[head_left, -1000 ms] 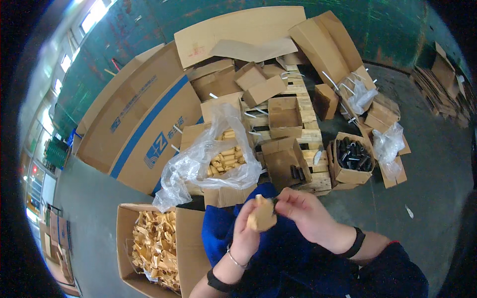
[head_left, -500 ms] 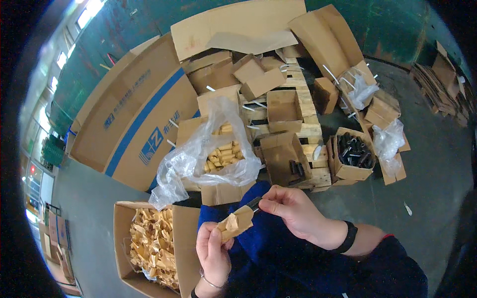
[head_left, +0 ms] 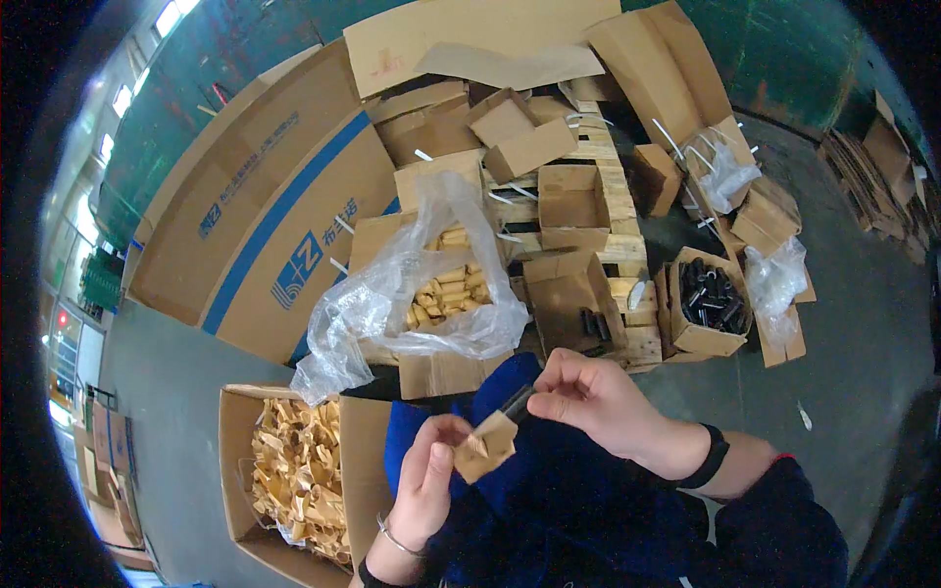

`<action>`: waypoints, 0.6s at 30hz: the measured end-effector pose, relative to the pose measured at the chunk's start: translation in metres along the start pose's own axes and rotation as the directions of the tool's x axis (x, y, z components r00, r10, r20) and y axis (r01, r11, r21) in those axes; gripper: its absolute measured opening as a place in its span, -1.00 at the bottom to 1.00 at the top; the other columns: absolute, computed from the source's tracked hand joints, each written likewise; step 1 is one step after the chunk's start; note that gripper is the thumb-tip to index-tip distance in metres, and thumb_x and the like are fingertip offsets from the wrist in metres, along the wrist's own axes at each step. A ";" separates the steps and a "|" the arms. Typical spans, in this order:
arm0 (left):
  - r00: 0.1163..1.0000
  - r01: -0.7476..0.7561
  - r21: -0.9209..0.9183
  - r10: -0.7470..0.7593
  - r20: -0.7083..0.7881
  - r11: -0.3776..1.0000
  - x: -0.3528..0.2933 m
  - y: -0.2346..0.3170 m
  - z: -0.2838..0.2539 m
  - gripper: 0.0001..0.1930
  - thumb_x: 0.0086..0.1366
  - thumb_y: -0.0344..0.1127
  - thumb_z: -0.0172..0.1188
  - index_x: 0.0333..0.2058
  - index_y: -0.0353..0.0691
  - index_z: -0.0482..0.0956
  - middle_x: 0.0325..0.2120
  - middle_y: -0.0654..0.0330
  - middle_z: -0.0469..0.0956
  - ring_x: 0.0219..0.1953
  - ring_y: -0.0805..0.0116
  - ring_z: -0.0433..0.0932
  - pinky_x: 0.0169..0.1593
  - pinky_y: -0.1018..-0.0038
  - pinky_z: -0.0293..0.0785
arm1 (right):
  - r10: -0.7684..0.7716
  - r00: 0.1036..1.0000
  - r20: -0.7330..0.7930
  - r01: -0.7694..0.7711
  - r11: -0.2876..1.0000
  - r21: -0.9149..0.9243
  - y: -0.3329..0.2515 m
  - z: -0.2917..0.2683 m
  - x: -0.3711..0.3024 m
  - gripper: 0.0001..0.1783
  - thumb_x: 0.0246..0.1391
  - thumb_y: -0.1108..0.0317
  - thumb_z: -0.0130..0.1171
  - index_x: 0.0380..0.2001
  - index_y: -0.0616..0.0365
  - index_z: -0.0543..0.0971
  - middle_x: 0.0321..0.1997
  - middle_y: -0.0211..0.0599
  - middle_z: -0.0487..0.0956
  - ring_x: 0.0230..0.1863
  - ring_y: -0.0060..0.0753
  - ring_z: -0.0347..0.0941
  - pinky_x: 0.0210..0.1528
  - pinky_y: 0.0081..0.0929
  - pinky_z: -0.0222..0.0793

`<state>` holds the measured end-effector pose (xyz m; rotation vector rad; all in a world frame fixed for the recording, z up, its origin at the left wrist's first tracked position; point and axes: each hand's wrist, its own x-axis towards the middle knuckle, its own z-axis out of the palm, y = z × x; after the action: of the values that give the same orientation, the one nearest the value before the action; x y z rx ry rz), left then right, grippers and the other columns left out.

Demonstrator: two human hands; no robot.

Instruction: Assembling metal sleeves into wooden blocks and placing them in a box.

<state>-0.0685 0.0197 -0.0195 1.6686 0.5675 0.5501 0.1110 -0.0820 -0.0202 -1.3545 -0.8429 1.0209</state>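
Observation:
In front of my lap, my left hand (head_left: 427, 482) pinches a crumpled brown paper wrapper (head_left: 490, 449). My right hand (head_left: 610, 410) grips a short black tube (head_left: 517, 403) between thumb and fingers, just above the wrapper's upper end. Whether the tube's lower tip is still inside the paper, I cannot tell. Beyond my hands, an open carton lined with clear plastic (head_left: 343, 328) holds paper-wrapped pieces (head_left: 453, 294). To its right, a few black tubes (head_left: 594, 324) lie in a shallow carton (head_left: 561, 286). A fuller box of black tubes (head_left: 713, 297) stands farther right.
At lower left stands a deep carton (head_left: 368, 461) of crumpled brown paper (head_left: 299, 468). Small open cartons (head_left: 573, 201) sit on a wooden pallet (head_left: 627, 257). A large printed cardboard sheet (head_left: 265, 211) leans at left; flattened cardboard (head_left: 863, 181) is stacked far right.
My right hand has shifted slightly right with the black tube, and more of the tube shows outside the paper. The wrapper has turned in my left hand; the whole view has shifted a little.

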 end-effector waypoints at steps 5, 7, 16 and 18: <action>0.988 -0.031 0.312 -0.017 0.150 0.949 0.011 0.012 0.001 -0.64 0.22 -0.10 -0.14 -0.38 -0.35 0.38 -0.61 0.08 0.39 -0.55 0.29 0.40 -0.45 0.52 0.30 | -0.010 1.000 -0.008 0.010 1.000 -0.005 0.003 -0.005 0.000 -0.86 -0.08 0.39 0.13 -0.54 0.18 0.40 -0.51 -0.57 0.22 -0.49 -0.78 0.11 -0.45 -0.78 0.05; 0.980 -0.120 0.296 0.066 0.186 0.948 0.010 0.011 0.004 -0.67 0.20 -0.12 -0.09 -0.39 -0.35 0.39 -0.62 0.06 0.39 -0.56 0.22 0.41 -0.46 0.50 0.30 | -0.021 1.000 -0.007 0.021 1.000 -0.015 0.002 -0.008 -0.001 -0.86 -0.08 0.39 0.13 -0.54 0.18 0.39 -0.51 -0.57 0.22 -0.49 -0.77 0.12 -0.43 -0.77 0.07; 0.801 -0.131 0.137 0.186 -0.569 0.982 -0.065 -0.008 -0.067 -0.56 0.18 -0.06 -0.11 -0.15 -0.36 0.25 -0.20 0.10 0.32 -0.24 0.29 0.38 -0.20 0.38 0.38 | -0.140 0.801 -0.583 0.187 0.982 0.022 0.038 -0.112 0.039 -0.83 -0.11 0.33 0.15 -0.56 0.21 0.45 -0.53 -0.46 0.41 -0.48 -0.64 0.25 -0.40 -0.64 0.19; 0.504 0.074 0.086 0.037 -0.863 0.993 -0.063 -0.008 -0.084 -0.54 0.23 -0.21 -0.11 0.03 -0.36 0.14 -0.01 0.07 0.19 -0.01 0.33 0.23 0.03 0.48 0.19 | -0.358 0.781 -0.512 0.109 0.885 -0.452 0.077 -0.135 0.055 -0.82 -0.16 0.31 0.18 -0.58 0.19 0.46 -0.52 -0.36 0.42 -0.48 -0.52 0.28 -0.38 -0.56 0.21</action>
<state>-0.1710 0.0432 -0.0168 1.3820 1.3737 1.4014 0.2487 -0.0845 -0.1101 -1.7288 -0.7389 0.1830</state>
